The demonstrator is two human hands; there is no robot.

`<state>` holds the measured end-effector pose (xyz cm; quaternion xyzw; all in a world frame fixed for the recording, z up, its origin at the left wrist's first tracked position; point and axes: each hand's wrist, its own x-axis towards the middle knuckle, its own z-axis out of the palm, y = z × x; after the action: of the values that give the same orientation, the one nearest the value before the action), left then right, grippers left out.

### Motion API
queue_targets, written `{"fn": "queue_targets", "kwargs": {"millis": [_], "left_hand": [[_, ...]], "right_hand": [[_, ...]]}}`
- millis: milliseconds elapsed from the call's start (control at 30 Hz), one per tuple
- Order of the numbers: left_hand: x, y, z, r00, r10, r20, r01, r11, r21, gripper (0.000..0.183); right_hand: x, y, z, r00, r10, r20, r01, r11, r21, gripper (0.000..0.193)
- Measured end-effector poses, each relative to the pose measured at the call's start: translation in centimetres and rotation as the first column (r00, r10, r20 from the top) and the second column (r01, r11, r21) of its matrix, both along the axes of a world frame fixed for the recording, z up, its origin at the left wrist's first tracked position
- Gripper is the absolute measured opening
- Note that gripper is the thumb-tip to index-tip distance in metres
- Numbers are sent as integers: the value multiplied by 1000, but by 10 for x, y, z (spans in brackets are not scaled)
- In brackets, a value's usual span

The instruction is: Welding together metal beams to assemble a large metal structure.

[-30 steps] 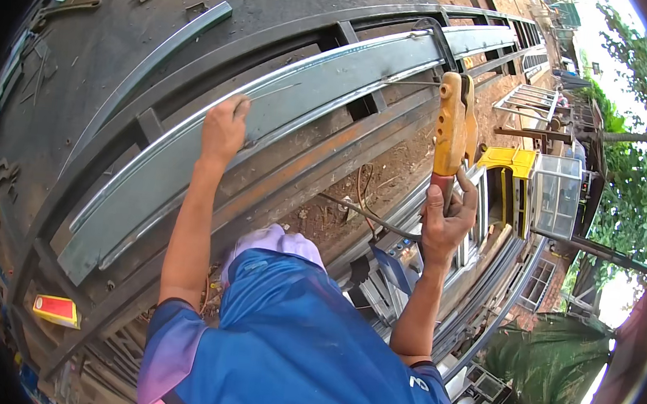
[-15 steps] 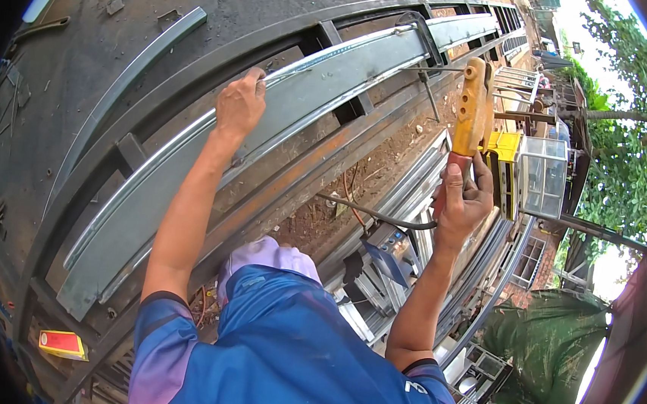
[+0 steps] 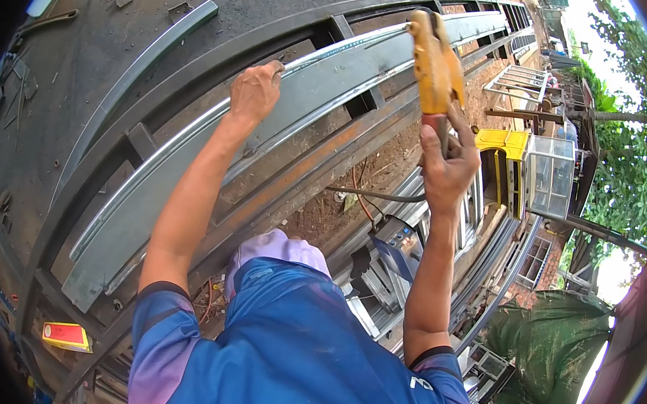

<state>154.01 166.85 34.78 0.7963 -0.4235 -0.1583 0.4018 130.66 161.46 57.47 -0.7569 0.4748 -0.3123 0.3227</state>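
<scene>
A long grey galvanized steel channel [image 3: 333, 77] lies along a dark steel frame [image 3: 103, 150], running from near left to far right. My left hand [image 3: 255, 92] is closed over the channel's far lip, its fingertips partly hidden. In my right hand [image 3: 450, 162] is a yellow welding electrode holder [image 3: 435, 63] with a reddish grip, raised above the channel's near side with its jaw end upward. From its grip a dark cable [image 3: 381, 197] trails left. No electrode can be made out in the jaws.
A curved metal strip [image 3: 132, 80] and scraps lie on the dark surface at left. A blue welding machine [image 3: 400, 246] stands among metal profiles below my right arm. A yellow case [image 3: 501, 144] is at right, a red-yellow box [image 3: 67, 336] at lower left.
My right hand has moved left with the electrode holder, which now tilts left over the channel. The left hand keeps its place on the channel's lip. The view has shifted slightly.
</scene>
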Motion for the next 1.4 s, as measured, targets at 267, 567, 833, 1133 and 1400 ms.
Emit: {"fn": "queue_targets", "kwargs": {"millis": [267, 567, 833, 1133, 1400], "left_hand": [[0, 1, -3, 1000, -1, -13, 1, 999, 35, 21], [10, -5, 3, 994, -45, -103, 60, 987, 148, 24], [10, -3, 4, 990, -33, -137, 53, 988, 148, 25], [8, -1, 3, 987, -27, -159, 46, 992, 117, 24], [9, -1, 2, 984, -13, -177, 32, 994, 105, 23]], "right_hand": [[22, -21, -30, 959, 179, -220, -214, 965, -150, 48], [16, -39, -15, 980, 130, -148, -135, 991, -24, 48], [23, -33, -27, 945, 223, -240, -264, 953, -151, 46], [41, -19, -33, 901, 243, -360, -296, 950, -98, 47], [44, -17, -34, 883, 241, -402, -295, 952, -79, 47]]}}
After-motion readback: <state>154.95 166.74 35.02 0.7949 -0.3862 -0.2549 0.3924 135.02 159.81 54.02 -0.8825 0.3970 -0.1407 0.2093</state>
